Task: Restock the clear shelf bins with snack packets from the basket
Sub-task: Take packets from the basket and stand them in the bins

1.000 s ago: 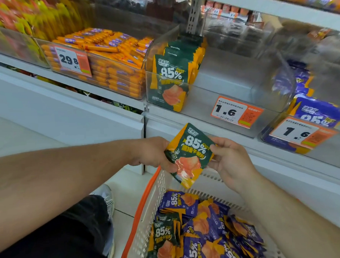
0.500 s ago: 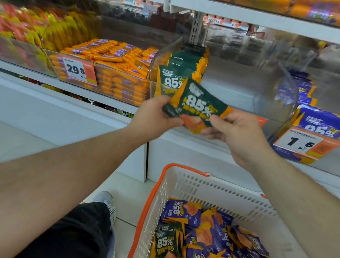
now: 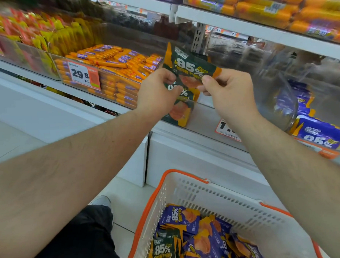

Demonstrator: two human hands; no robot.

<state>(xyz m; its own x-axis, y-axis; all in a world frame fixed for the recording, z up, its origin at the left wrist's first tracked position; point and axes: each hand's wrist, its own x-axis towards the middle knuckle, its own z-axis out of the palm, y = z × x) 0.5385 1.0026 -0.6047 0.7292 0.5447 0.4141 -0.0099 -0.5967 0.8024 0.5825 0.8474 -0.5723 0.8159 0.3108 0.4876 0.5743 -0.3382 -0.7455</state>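
A dark green and orange snack packet (image 3: 189,66) marked 85% is held upright between both hands above the front lip of the middle clear bin (image 3: 203,119). My left hand (image 3: 157,94) pinches its lower left edge, my right hand (image 3: 229,93) pinches its lower right corner. More green packets (image 3: 181,110) stand in the bin behind my left hand. Below, the white basket (image 3: 222,196) with orange trim holds several purple packets (image 3: 181,218) and a green one (image 3: 164,250).
A bin of orange sausage sticks (image 3: 111,61) with a 29.8 price tag (image 3: 83,75) sits to the left. Purple 85% packets (image 3: 319,134) fill the bin to the right. A shelf (image 3: 258,30) with orange sausages hangs overhead. My black-trousered knee (image 3: 82,243) is at the bottom left.
Both hands have lifted the green packet from just above the basket up to the middle bin's opening and turned it more upright.
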